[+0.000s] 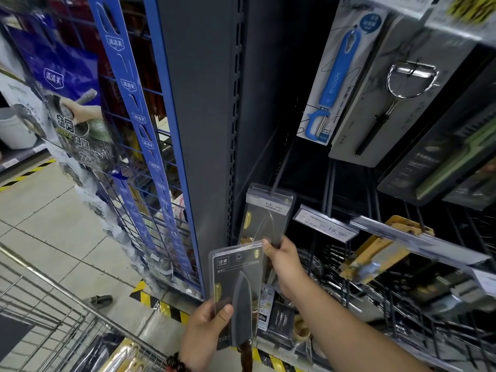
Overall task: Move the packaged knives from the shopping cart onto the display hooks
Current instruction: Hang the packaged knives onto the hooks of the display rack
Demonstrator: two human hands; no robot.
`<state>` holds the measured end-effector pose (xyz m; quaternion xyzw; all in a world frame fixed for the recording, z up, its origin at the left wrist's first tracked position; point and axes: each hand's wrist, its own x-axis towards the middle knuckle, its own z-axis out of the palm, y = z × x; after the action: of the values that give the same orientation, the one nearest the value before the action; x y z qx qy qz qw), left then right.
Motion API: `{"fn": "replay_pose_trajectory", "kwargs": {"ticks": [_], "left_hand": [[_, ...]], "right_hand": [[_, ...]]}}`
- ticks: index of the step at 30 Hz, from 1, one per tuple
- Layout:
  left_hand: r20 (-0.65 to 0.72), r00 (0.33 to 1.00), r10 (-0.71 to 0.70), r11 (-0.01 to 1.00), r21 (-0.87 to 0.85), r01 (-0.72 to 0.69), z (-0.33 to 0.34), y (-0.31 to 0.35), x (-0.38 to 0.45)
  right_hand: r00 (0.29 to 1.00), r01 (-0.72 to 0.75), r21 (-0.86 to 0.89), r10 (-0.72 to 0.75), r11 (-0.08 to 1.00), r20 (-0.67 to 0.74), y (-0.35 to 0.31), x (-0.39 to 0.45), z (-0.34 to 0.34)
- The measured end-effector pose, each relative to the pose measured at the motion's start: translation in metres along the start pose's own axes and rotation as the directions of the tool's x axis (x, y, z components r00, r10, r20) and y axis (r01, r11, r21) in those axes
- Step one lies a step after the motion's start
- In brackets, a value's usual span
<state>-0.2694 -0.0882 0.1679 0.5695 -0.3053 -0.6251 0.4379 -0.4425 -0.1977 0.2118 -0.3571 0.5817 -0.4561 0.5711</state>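
My left hand [208, 324] grips a packaged knife [237, 294] by its lower half, held upright below the hook row. Above it, another packaged knife [264, 222] hangs on a long display hook [281, 167] behind a price tag reading 13.90. My right hand [281, 260] pinches the lower edge of that hanging pack between thumb and fingers. The shopping cart [53, 312] stands at lower left, with more packaged knives [118, 357] lying in its basket.
A dark shelf upright [209, 130] and a blue wire rack [150, 157] stand to the left. Peelers [335, 76] hang at upper right. Empty hooks and a 15.00 price tag [326, 224] lie to the right, with yellow-handled packs [381, 251] beyond. A shoe [100, 300] shows on the floor.
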Motion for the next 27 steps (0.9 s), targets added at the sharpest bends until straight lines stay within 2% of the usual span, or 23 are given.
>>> {"fn": "replay_pose_trajectory", "kwargs": {"ticks": [9, 16, 20, 23, 26, 27], "left_hand": [[-0.028, 1.0, -0.009, 1.0, 0.006, 0.009, 0.0, -0.001, 0.0], [0.03, 0.999, 0.034, 0.996, 0.077, -0.036, 0.003, 0.014, 0.0], [0.058, 0.998, 0.006, 0.994, 0.108, -0.012, 0.01, 0.02, 0.004], [0.088, 0.996, 0.01, 0.987, 0.156, -0.024, 0.017, 0.029, 0.009], [0.105, 0.994, -0.011, 0.982, 0.187, -0.009, 0.022, 0.032, 0.017], [0.107, 0.994, -0.014, 0.984, 0.177, -0.005, 0.025, 0.034, 0.02]], "right_hand": [[0.999, -0.035, -0.013, 0.034, 0.999, -0.04, -0.006, 0.012, -0.001], [0.976, -0.131, -0.028, 0.124, 0.991, -0.18, -0.043, 0.051, -0.004], [0.953, -0.239, 0.031, 0.24, 0.971, -0.185, -0.053, 0.059, -0.013], [0.947, -0.233, 0.206, 0.269, 0.951, -0.173, -0.064, 0.059, -0.016], [0.958, -0.149, 0.199, 0.191, 0.969, -0.213, -0.07, 0.047, -0.019], [0.956, -0.127, 0.253, 0.186, 0.959, -0.225, -0.064, 0.042, -0.021]]}}
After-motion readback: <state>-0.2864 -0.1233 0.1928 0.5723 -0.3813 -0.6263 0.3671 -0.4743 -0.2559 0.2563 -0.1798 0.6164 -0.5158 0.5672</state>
